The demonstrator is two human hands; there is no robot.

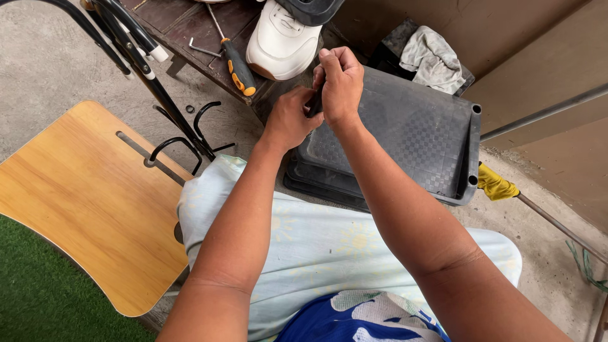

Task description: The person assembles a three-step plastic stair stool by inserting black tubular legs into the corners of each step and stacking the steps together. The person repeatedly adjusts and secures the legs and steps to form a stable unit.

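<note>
Hands met over the black trays (405, 136): my left hand (290, 119) and right hand (341, 82) pinched shut on a small dark part (313, 103), seemingly stiff, light.

On the bench (190, 31) lie a screwdriver (237, 63) and, to its right, a shoe (282, 41). Right of the bench sit stacked trays (411, 139) (a rag (434, 57) behind them). A wooden board (88, 202) lies far left, a metal frame (158, 95) between it and the bench.
</note>
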